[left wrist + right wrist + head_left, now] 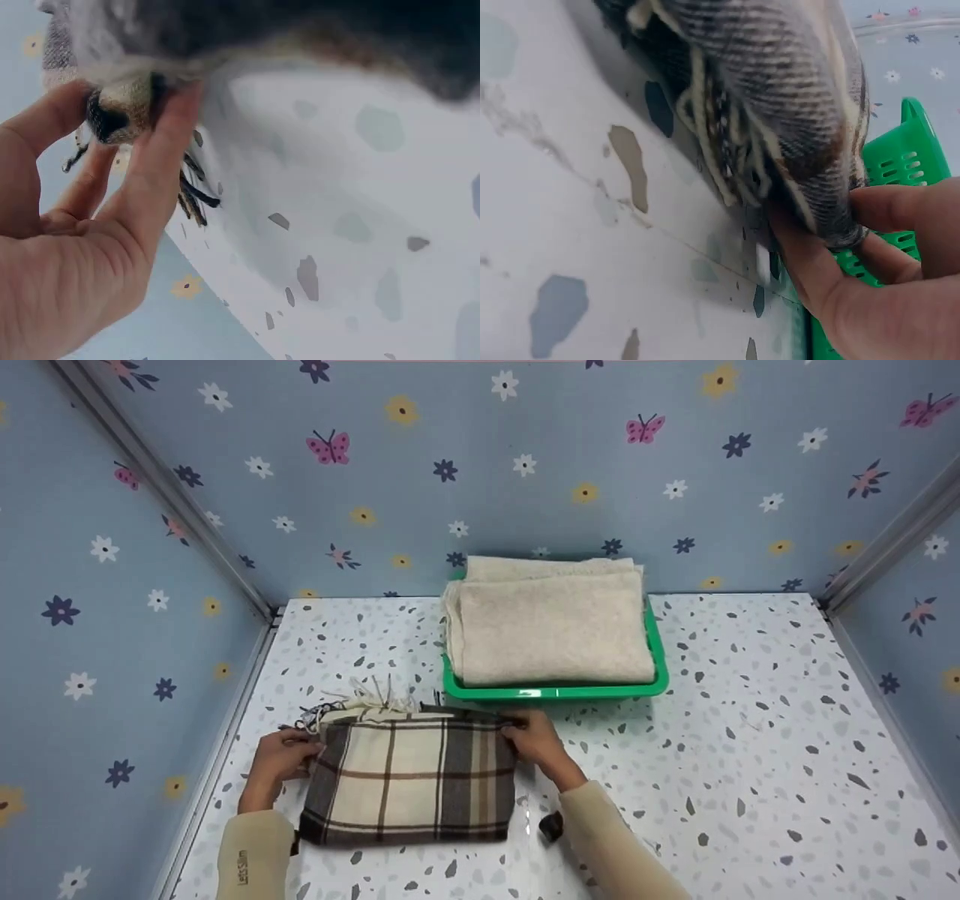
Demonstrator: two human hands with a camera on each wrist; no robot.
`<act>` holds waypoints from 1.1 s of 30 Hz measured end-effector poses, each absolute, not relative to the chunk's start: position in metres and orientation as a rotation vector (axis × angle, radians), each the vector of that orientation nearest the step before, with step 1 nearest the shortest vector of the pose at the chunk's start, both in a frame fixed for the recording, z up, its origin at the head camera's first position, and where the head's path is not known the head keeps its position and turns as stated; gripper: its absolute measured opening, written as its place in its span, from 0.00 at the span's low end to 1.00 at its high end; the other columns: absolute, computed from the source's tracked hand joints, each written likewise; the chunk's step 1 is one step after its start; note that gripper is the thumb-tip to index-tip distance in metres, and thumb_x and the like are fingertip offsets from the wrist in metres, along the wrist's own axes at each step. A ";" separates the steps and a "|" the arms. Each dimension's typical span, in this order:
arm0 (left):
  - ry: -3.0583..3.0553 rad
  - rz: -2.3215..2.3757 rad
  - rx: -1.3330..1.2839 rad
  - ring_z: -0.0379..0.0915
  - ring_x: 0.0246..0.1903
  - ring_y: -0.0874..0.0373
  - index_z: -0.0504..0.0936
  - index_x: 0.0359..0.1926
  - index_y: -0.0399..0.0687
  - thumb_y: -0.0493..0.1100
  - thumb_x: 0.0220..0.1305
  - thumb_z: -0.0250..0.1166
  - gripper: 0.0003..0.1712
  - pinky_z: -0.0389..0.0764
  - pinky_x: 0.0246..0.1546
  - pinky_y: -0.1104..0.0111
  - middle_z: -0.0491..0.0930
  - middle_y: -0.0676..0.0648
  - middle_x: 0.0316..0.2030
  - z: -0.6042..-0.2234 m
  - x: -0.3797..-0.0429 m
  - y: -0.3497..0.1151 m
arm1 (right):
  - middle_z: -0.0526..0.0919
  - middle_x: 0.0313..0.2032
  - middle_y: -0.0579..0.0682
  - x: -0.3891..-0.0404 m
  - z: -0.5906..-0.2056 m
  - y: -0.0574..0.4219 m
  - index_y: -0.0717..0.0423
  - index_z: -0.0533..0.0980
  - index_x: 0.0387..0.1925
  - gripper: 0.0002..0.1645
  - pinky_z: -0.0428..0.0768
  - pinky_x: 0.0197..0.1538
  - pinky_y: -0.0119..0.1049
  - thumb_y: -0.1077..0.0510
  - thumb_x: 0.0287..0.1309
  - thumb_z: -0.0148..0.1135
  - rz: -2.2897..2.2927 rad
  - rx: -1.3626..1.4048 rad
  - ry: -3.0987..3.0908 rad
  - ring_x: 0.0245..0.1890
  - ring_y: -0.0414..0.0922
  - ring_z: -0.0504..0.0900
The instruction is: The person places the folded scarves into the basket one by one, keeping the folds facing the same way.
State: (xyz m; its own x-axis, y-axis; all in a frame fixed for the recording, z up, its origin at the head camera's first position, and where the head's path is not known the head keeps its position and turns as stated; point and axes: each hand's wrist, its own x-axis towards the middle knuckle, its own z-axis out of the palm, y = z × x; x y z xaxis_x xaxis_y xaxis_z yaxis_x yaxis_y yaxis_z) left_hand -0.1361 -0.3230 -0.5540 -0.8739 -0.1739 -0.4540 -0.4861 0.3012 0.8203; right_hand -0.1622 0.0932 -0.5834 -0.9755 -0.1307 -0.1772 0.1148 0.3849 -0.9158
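Note:
A folded plaid scarf [412, 780] in cream, brown and dark grey lies at the front left of the table, its fringe [375, 701] sticking out along the far edge. At its far left corner my left hand [281, 757] pinches the layered cloth between thumb and fingers; the left wrist view shows the fingers [161, 150] round the corner. My right hand [536, 739] pinches the far right corner, with the thumb on top. In the right wrist view, fringe strands hang from under the folded scarf [780, 90] beside the right hand [885, 270].
Behind the scarf stands a green plastic basket [555, 692] with folded beige cloth [555, 630] piled above its rim. Flower-patterned walls [480, 472] enclose the speckled white table [750, 750] at the back and both sides. A small black object [551, 826] is by the right sleeve.

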 end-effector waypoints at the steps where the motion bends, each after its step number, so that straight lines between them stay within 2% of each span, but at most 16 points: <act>1: 2.297 1.595 -0.599 0.79 0.29 0.61 0.72 0.63 0.22 0.35 0.72 0.66 0.26 0.83 0.31 0.65 0.83 0.50 0.33 -0.555 -0.137 -0.323 | 0.84 0.57 0.68 -0.163 -0.584 0.093 0.70 0.82 0.59 0.20 0.81 0.59 0.56 0.69 0.67 0.63 -1.623 -0.026 2.440 0.56 0.59 0.83; 7: 2.332 1.572 -0.600 0.78 0.28 0.60 0.78 0.51 0.24 0.31 0.69 0.68 0.15 0.82 0.28 0.65 0.83 0.47 0.34 -0.556 -0.140 -0.323 | 0.88 0.45 0.68 -0.165 -0.588 0.087 0.74 0.85 0.48 0.15 0.84 0.52 0.55 0.72 0.57 0.71 -1.620 -0.091 2.585 0.48 0.63 0.86; 11: 2.389 1.539 -0.607 0.78 0.28 0.61 0.79 0.49 0.22 0.29 0.65 0.70 0.15 0.81 0.28 0.66 0.84 0.45 0.35 -0.555 -0.142 -0.321 | 0.89 0.42 0.66 -0.165 -0.587 0.081 0.72 0.86 0.43 0.13 0.85 0.49 0.54 0.73 0.54 0.72 -1.617 -0.056 2.637 0.46 0.62 0.87; 17: 2.522 1.370 -0.588 0.78 0.31 0.58 0.84 0.46 0.25 0.31 0.60 0.73 0.14 0.79 0.31 0.66 0.85 0.38 0.38 -0.557 -0.144 -0.316 | 0.89 0.37 0.62 -0.163 -0.587 0.078 0.68 0.87 0.38 0.09 0.85 0.45 0.50 0.75 0.53 0.71 -1.577 -0.008 2.691 0.41 0.56 0.87; 22: 2.541 1.348 -0.567 0.78 0.31 0.57 0.85 0.42 0.27 0.30 0.59 0.74 0.11 0.78 0.33 0.65 0.86 0.42 0.34 -0.557 -0.143 -0.309 | 0.89 0.36 0.60 -0.162 -0.588 0.081 0.66 0.87 0.38 0.08 0.85 0.41 0.48 0.74 0.56 0.69 -1.542 -0.022 2.703 0.38 0.53 0.87; 27: 2.550 1.337 -0.552 0.77 0.26 0.58 0.86 0.39 0.28 0.29 0.57 0.75 0.10 0.77 0.30 0.66 0.85 0.45 0.28 -0.558 -0.141 -0.296 | 0.89 0.34 0.59 -0.160 -0.590 0.091 0.65 0.87 0.36 0.06 0.84 0.39 0.46 0.72 0.56 0.69 -1.505 -0.070 2.708 0.35 0.51 0.86; 33: 2.556 1.322 -0.521 0.76 0.22 0.58 0.85 0.36 0.28 0.29 0.53 0.75 0.10 0.78 0.25 0.67 0.86 0.45 0.26 -0.563 -0.139 -0.276 | 0.88 0.33 0.58 -0.154 -0.592 0.112 0.65 0.85 0.34 0.05 0.83 0.41 0.49 0.74 0.55 0.69 -1.466 -0.089 2.731 0.36 0.51 0.85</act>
State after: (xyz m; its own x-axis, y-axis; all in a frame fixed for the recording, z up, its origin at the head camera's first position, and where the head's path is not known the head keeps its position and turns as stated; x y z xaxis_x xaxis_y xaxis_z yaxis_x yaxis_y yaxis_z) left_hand -0.1392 -0.2756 -0.5629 -0.9136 -0.2104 -0.3479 -0.4055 0.5333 0.7424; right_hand -0.1544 0.1121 -0.5915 -0.9975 -0.0695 -0.0088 -0.0311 0.5513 -0.8337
